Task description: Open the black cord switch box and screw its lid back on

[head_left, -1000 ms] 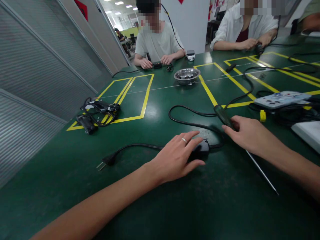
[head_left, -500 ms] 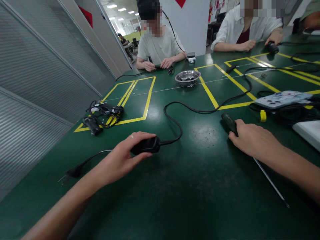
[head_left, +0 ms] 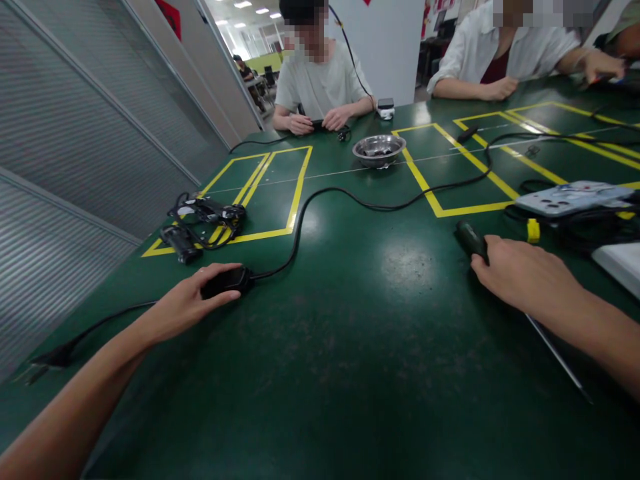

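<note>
One black, box-shaped plastic adapter (head_left: 225, 282) sits toward the left edge of the green counter (head_left: 325, 373), gripped by the left hand (head_left: 187, 298), thumb and fingers on opposite sides. The right hand (head_left: 525, 273), nearer the right edge, is closed round one dark-green-handled screwdriver (head_left: 470, 239) with a slim metal shaft. The step in hand looks like positioning the adapter; moving it further would call for slack cord. Outward: one black plug (head_left: 54, 356) near the left edge, one tangled black cable bundle (head_left: 204, 212), one round steel bowl (head_left: 367, 160).
</note>
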Available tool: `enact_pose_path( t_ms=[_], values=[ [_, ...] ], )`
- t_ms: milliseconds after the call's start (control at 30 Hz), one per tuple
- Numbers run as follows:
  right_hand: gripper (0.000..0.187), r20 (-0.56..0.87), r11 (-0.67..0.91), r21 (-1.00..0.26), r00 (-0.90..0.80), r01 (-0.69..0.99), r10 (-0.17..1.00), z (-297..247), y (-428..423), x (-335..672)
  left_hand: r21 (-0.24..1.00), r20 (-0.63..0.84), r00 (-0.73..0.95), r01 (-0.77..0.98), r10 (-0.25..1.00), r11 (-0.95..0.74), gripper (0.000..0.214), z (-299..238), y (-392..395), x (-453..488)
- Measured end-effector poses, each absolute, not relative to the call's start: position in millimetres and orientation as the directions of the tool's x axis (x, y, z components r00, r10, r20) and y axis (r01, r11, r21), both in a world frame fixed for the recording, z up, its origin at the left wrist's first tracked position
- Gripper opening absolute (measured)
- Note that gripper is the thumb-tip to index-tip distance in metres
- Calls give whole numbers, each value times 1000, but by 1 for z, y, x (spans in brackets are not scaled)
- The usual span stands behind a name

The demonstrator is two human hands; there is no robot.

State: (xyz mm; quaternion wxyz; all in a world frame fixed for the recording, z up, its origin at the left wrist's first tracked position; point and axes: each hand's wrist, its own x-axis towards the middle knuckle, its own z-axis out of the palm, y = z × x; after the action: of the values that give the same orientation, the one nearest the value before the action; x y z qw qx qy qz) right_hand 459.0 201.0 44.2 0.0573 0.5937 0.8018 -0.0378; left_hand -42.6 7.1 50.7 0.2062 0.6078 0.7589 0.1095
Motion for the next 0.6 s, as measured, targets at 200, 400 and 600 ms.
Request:
enact_pose_path(
  t_ms=[200, 400, 600],
  values=[
    [47, -144, 282, -4, -280, 959, 949, 44, 204, 459, 429, -89, -153, 886, 984, 176, 64, 52, 14, -44],
    [67, -27, 242, -4, -242, 970, 970, 60, 202, 459, 452, -71, -144, 877, 987, 160, 50, 67, 16, -30],
    [58, 192, 470, -317, -429, 824, 883, 78, 173, 429, 438, 152, -302, 874, 941, 210, 52, 80, 26, 13]
  ],
)
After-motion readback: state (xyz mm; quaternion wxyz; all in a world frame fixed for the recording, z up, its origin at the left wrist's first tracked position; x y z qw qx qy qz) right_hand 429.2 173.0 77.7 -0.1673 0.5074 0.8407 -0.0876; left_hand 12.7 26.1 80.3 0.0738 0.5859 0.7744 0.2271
